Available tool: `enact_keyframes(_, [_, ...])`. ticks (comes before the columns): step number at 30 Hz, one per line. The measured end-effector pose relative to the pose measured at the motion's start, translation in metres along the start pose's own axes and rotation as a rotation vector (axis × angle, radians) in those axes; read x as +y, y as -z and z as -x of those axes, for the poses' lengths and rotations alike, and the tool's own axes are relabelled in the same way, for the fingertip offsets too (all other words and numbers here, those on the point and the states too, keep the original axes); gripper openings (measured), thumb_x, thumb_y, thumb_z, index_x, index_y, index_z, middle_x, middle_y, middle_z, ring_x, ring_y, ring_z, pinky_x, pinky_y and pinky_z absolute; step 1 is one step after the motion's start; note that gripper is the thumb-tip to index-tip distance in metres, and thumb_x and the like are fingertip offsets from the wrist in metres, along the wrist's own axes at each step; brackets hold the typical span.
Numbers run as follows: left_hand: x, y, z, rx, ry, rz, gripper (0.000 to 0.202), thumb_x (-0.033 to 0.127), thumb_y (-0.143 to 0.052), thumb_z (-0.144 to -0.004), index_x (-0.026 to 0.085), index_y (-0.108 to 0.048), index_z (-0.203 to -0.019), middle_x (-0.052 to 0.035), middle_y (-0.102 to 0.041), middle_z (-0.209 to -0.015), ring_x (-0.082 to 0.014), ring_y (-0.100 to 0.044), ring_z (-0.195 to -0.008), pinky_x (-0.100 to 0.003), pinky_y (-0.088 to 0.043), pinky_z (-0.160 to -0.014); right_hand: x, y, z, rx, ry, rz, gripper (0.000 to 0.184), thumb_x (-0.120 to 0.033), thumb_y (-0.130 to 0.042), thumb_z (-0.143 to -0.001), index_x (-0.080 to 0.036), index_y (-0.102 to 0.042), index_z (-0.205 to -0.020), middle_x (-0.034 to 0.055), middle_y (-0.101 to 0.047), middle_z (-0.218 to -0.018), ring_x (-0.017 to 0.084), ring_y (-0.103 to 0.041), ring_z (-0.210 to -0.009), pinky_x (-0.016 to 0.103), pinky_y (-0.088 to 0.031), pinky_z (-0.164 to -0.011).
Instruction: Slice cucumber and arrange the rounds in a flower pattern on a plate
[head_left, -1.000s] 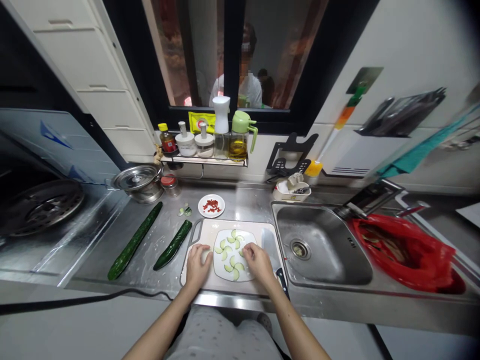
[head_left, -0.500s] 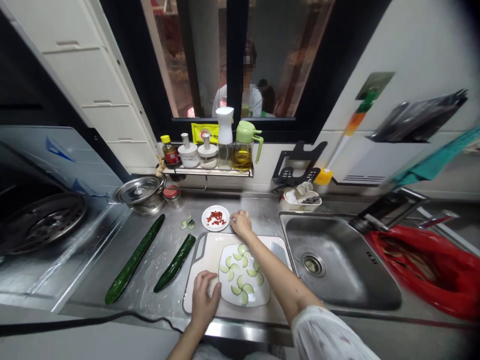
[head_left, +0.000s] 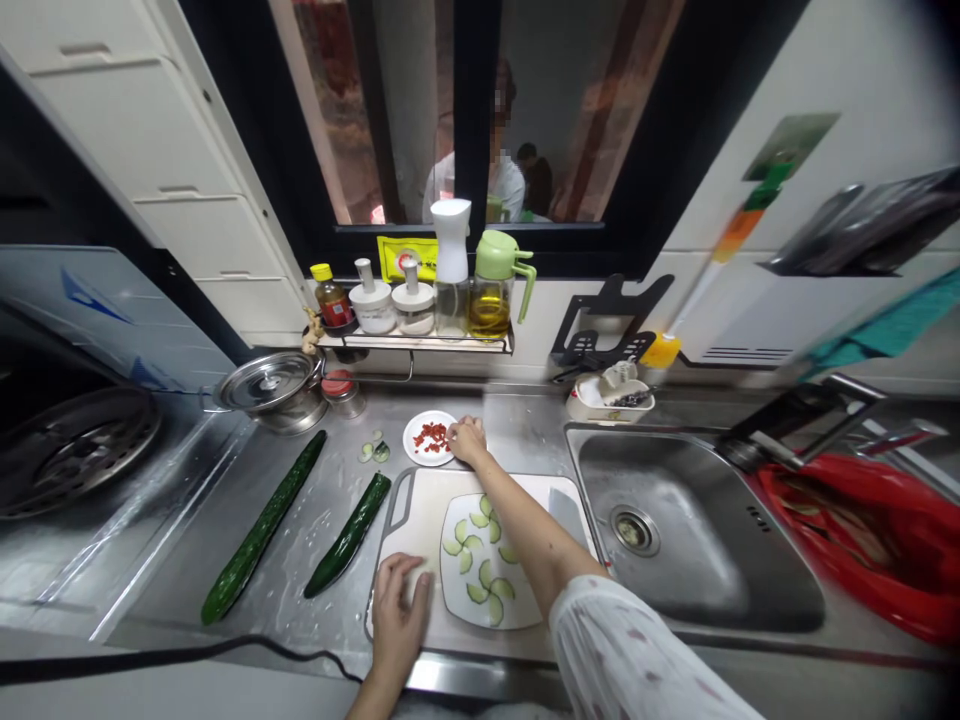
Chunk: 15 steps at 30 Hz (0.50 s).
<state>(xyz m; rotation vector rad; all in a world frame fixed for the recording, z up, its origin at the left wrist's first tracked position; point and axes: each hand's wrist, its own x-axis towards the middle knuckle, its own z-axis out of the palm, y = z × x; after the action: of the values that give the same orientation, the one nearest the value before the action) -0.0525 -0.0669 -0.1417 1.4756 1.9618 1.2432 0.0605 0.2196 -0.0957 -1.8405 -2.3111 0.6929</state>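
My right hand [head_left: 468,441] reaches over the right rim of a small round white plate [head_left: 409,440], its fingertips drawn together at the small red pieces [head_left: 431,437]. Whatever is between them is hidden. My left hand [head_left: 400,606], fingers apart and empty, rests on the left part of the cutting board [head_left: 424,500]. Right beside it on the board lies a squarish white plate [head_left: 454,575]. Thin cucumber slices [head_left: 490,592] are laid on that plate in pinwheel shapes; my right forearm covers part of them.
To the left lie a long cucumber [head_left: 262,530] and a cut cucumber [head_left: 349,535], with cucumber scraps [head_left: 373,447] behind. A knife blade [head_left: 564,510] shows at the board's right. The sink [head_left: 697,530] is farther right. Seasoning bottles stand on a rack [head_left: 420,342] under the window.
My right hand has moved left from beside the small plate to over its rim and the red pieces. My left hand stays by the board's left side. The view has shifted slightly.
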Motion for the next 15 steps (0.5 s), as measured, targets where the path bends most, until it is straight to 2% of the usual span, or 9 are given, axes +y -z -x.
enact_keyframes(6, [-0.0024, 0.0018, 0.0005, -0.007, 0.006, -0.002, 0.033, 0.048, -0.052, -0.088, 0.023, -0.07, -0.1, -0.0102, -0.061, -0.103, -0.0226, -0.061, -0.1, -0.035, -0.053, -0.082, 0.0005, -0.0039, -0.0046, -0.011, -0.005, -0.065, 0.02, -0.019, -0.057, -0.082, -0.022, -0.072, -0.095, 0.0083, -0.052, -0.119, 0.023, -0.04, -0.111, 0.03, -0.032, -0.094])
enact_keyframes(15, [-0.0014, -0.0062, -0.0026, 0.009, -0.044, 0.006, 0.029, 0.044, -0.055, -0.088, 0.021, -0.069, -0.099, -0.009, -0.061, -0.1, -0.0207, -0.062, -0.095, -0.033, -0.053, -0.079, 0.0088, -0.0026, -0.0025, 0.068, -0.038, -0.17, 0.016, -0.025, -0.058, -0.083, -0.021, -0.071, -0.091, 0.0073, -0.055, -0.115, 0.023, -0.042, -0.111, 0.029, -0.034, -0.094])
